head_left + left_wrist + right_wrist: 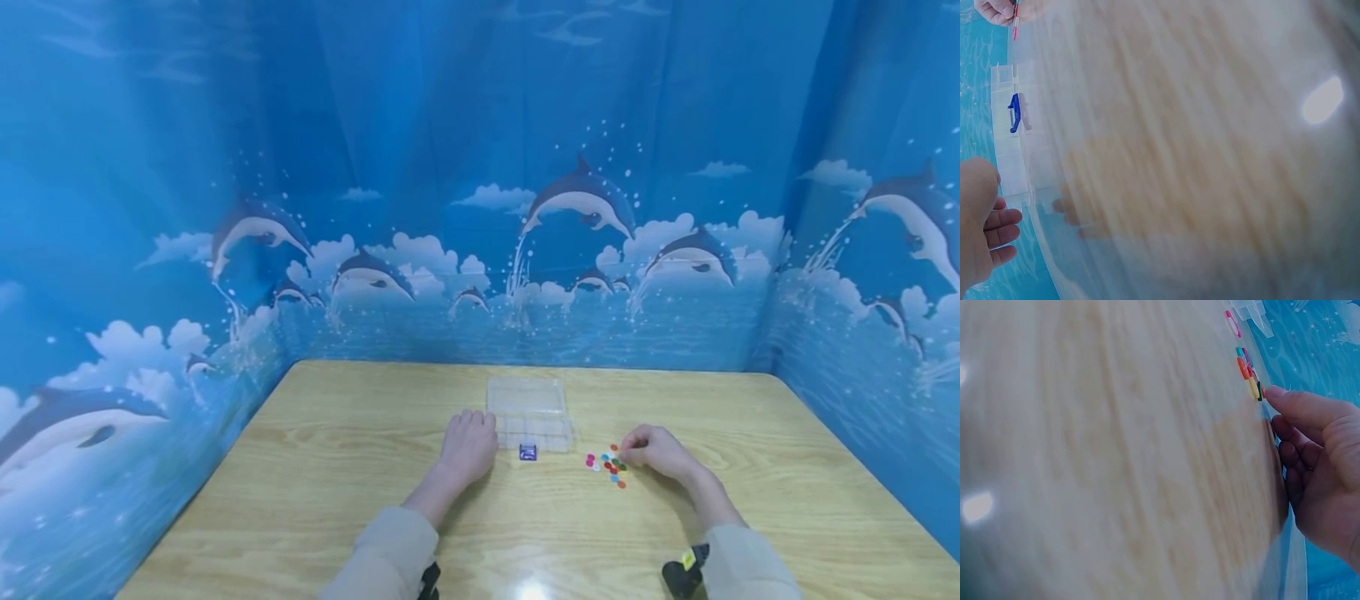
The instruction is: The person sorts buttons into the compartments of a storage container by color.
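Note:
A clear plastic compartment box (534,433) lies on the table with its lid tipped back and a blue-purple latch (528,452) at its front. My left hand (471,446) rests at the box's left end, fingers loosely bent; in the left wrist view its thumb is right by the box's edge. Right of the box, several small coloured discs (608,465) are scattered in a loose group. Thumb and index fingertips of my right hand (658,452) come close together at the group's right edge. In the right wrist view the thumb tip is beside an orange disc (1264,391).
The box's transparent lid (527,395) leans toward the back of the wood-grain table (360,467). A blue curtain (450,167) printed with dolphins surrounds the table's back and sides. Light glares off the front of the tabletop. Black straps show at both sleeves.

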The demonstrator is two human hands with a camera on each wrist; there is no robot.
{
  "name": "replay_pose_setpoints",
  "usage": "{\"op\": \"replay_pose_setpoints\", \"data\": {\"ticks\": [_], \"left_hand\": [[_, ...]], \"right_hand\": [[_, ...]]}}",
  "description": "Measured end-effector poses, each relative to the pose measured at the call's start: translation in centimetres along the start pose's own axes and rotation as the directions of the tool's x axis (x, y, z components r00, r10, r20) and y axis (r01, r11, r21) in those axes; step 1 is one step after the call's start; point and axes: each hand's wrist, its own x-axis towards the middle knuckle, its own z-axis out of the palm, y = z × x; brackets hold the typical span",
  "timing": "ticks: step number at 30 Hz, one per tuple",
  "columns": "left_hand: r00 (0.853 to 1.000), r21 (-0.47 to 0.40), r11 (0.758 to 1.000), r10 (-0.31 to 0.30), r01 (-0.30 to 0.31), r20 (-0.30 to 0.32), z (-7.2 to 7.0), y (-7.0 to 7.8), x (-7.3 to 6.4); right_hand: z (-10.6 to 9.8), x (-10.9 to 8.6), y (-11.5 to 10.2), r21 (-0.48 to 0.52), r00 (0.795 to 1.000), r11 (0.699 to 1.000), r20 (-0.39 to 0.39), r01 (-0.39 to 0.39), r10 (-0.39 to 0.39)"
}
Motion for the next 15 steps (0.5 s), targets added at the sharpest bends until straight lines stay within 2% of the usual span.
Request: {"op": "replay_pose_setpoints", "data": {"ticks": [9, 15], "left_hand": [[1.000, 0.013, 1.000, 0.009, -0.008, -0.008, 0.12, -0.02, 0.05], [1.000, -0.001, 1.000, 0.008, -0.008, 0.000, 0.06, -0.01, 0.04]], "right_hand": [[-0.59, 0.09, -0.22, -0.013, 0.999, 1.000, -0.033, -0.023, 0.023], [-0.91, 0.02, -0.66, 0.043, 0.997, 0.998, -0.066, -0.035, 0.037]]}}
